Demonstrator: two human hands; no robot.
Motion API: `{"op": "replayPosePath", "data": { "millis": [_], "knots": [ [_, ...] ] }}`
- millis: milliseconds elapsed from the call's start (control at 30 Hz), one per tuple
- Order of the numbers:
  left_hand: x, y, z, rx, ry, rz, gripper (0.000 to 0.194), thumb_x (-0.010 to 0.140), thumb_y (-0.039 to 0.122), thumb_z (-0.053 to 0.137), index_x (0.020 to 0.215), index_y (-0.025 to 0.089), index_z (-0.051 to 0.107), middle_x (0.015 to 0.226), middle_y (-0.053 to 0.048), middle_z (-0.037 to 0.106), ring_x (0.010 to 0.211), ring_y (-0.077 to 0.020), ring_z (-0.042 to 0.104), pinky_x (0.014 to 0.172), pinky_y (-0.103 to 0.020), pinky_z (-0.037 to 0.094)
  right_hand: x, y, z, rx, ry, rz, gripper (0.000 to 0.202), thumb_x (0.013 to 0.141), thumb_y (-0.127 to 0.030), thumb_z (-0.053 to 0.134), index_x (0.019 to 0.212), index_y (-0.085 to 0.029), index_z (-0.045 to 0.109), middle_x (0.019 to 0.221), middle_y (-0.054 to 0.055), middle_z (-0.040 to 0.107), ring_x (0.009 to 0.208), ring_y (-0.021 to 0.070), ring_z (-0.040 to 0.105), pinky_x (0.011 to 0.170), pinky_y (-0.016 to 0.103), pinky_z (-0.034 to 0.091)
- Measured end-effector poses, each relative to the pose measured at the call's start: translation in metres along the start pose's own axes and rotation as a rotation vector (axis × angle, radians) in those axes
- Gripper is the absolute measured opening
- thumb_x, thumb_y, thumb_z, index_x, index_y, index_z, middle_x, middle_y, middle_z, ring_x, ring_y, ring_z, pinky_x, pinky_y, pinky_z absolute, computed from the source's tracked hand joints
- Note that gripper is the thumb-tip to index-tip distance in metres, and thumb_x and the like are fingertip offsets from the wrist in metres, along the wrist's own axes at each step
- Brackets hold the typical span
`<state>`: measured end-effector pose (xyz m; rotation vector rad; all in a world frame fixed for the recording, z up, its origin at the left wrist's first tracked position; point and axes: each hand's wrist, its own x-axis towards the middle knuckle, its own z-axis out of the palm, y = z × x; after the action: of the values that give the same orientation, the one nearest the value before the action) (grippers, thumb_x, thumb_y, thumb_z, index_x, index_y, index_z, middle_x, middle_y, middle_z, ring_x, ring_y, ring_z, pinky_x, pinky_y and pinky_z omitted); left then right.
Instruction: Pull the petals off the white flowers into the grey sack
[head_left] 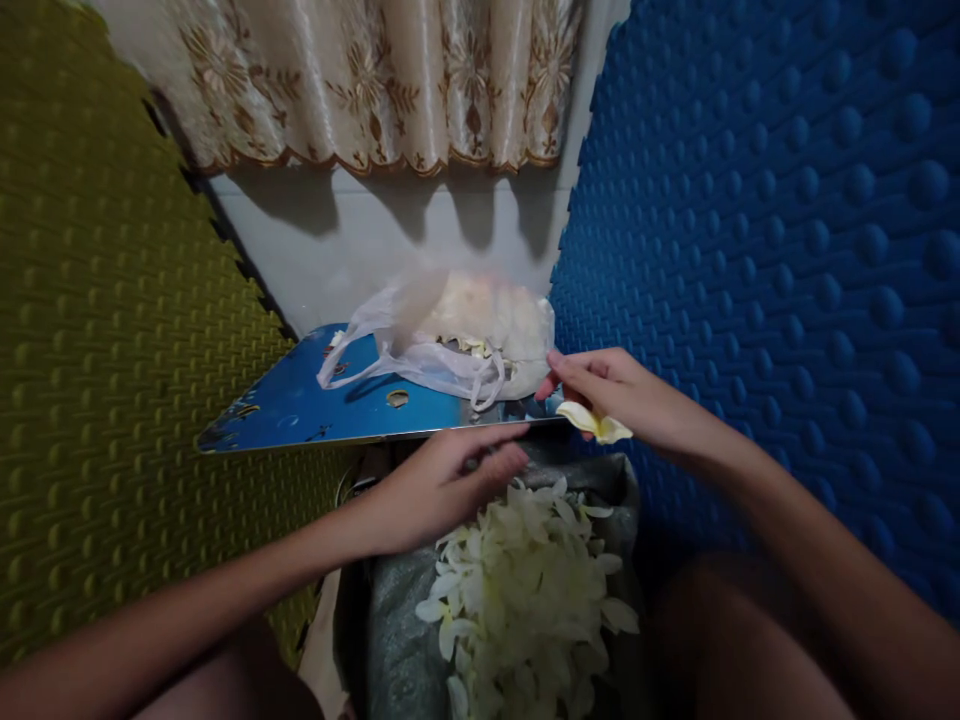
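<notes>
My right hand (pixel 611 390) is at the right edge of the plastic bag, its fingers bent. A white-and-yellow flower (pixel 592 422) hangs from beneath these fingers, which seem closed on it. My left hand (pixel 469 470) hovers at the front edge of the blue board, fingers stretched forward and thumb a little apart, with nothing visible in it. Just below it lies a heap of white flowers (pixel 529 590) on a grey-green sack (pixel 405 610) between my knees. The thin white plastic bag (pixel 442 365) lies on the board, with pale flowers inside it.
The blue board (pixel 360 400) spans the space in front of me like a low table. A yellow-green textured mat (pixel 97 350) rises on the left and a blue bumpy mat (pixel 765 250) on the right. Behind hangs an embroidered curtain (pixel 375 80) over a white wall (pixel 292 240).
</notes>
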<state>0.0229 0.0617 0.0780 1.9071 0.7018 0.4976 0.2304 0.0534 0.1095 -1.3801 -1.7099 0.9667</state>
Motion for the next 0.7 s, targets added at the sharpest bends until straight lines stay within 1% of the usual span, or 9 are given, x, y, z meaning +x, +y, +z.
{"op": "replayPosePath", "data": {
  "millis": [67, 100, 200, 300, 400, 500, 567, 633, 700],
  "knots": [
    [0.002, 0.002, -0.003, -0.057, 0.101, 0.008, 0.044, 0.088, 0.046, 0.042, 0.122, 0.020, 0.054, 0.100, -0.007, 0.063, 0.056, -0.0084, 0.048, 0.048, -0.019, 0.042, -0.001, -0.001, 0.010, -0.105, 0.006, -0.090, 0.041, 0.088, -0.048, 0.041, 0.076, -0.016, 0.064, 0.053, -0.002, 0.052, 0.048, 0.0103, 0.046, 0.044, 0.020, 0.029],
    [0.003, 0.004, -0.004, -0.099, 0.124, 0.002, 0.042, 0.087, 0.046, 0.045, 0.117, 0.020, 0.057, 0.096, -0.006, 0.064, 0.056, -0.0088, 0.049, 0.049, -0.019, 0.044, -0.002, -0.002, 0.015, -0.168, 0.027, -0.140, 0.038, 0.089, -0.044, 0.041, 0.077, -0.016, 0.064, 0.058, -0.001, 0.055, 0.053, 0.0116, 0.048, 0.048, 0.021, 0.031],
    [0.005, 0.008, -0.003, -0.294, 0.109, -0.091, 0.034, 0.079, 0.044, 0.059, 0.097, 0.016, 0.065, 0.080, -0.004, 0.065, 0.061, -0.0116, 0.057, 0.054, -0.023, 0.050, -0.007, -0.006, 0.030, -0.302, 0.119, -0.247, 0.028, 0.091, -0.033, 0.040, 0.082, -0.017, 0.062, 0.073, 0.002, 0.062, 0.069, 0.0153, 0.054, 0.059, 0.024, 0.035],
    [0.005, 0.012, 0.001, -0.481, 0.077, -0.179, 0.025, 0.072, 0.035, 0.070, 0.081, 0.012, 0.067, 0.072, -0.005, 0.067, 0.068, -0.0131, 0.063, 0.066, -0.025, 0.053, -0.011, -0.012, 0.042, -0.313, 0.185, -0.292, 0.022, 0.092, -0.030, 0.040, 0.087, -0.018, 0.059, 0.077, 0.002, 0.062, 0.072, 0.0155, 0.054, 0.063, 0.025, 0.036],
    [0.004, 0.015, 0.000, -0.540, 0.107, -0.181, 0.022, 0.071, 0.030, 0.072, 0.079, 0.010, 0.069, 0.071, -0.006, 0.068, 0.067, -0.0114, 0.063, 0.069, -0.023, 0.053, -0.011, -0.014, 0.044, -0.180, 0.166, -0.284, 0.023, 0.091, -0.032, 0.042, 0.088, -0.018, 0.060, 0.080, 0.002, 0.063, 0.074, 0.0155, 0.056, 0.063, 0.024, 0.039],
    [0.003, 0.015, -0.005, -0.533, 0.180, -0.142, 0.024, 0.073, 0.033, 0.069, 0.082, 0.010, 0.070, 0.073, -0.006, 0.068, 0.066, -0.0120, 0.062, 0.065, -0.025, 0.054, -0.008, -0.015, 0.039, 0.076, 0.028, -0.192, 0.022, 0.086, -0.036, 0.051, 0.092, -0.017, 0.060, 0.083, 0.003, 0.065, 0.074, 0.0155, 0.061, 0.062, 0.024, 0.045],
    [0.003, 0.013, -0.008, -0.517, 0.231, -0.131, 0.026, 0.075, 0.034, 0.067, 0.086, 0.011, 0.070, 0.074, -0.006, 0.067, 0.066, -0.0127, 0.062, 0.063, -0.026, 0.055, -0.007, -0.014, 0.035, 0.185, -0.024, -0.145, 0.023, 0.081, -0.031, 0.059, 0.098, -0.016, 0.059, 0.088, 0.004, 0.067, 0.078, 0.0162, 0.064, 0.067, 0.024, 0.049],
    [0.003, 0.010, -0.010, -0.492, 0.281, -0.131, 0.025, 0.075, 0.034, 0.066, 0.088, 0.012, 0.069, 0.074, -0.005, 0.067, 0.067, -0.0128, 0.062, 0.063, -0.026, 0.055, -0.006, -0.012, 0.031, 0.206, -0.021, -0.122, 0.029, 0.077, -0.025, 0.063, 0.105, -0.016, 0.059, 0.094, 0.006, 0.069, 0.086, 0.0175, 0.065, 0.076, 0.026, 0.050],
    [0.003, 0.006, -0.011, -0.436, 0.300, -0.132, 0.025, 0.076, 0.033, 0.065, 0.089, 0.012, 0.068, 0.076, -0.005, 0.067, 0.066, -0.0124, 0.061, 0.063, -0.026, 0.054, -0.004, -0.010, 0.030, 0.207, 0.000, -0.103, 0.032, 0.078, -0.021, 0.062, 0.109, -0.017, 0.058, 0.095, 0.007, 0.070, 0.090, 0.0186, 0.065, 0.080, 0.028, 0.050]
  ]
}}
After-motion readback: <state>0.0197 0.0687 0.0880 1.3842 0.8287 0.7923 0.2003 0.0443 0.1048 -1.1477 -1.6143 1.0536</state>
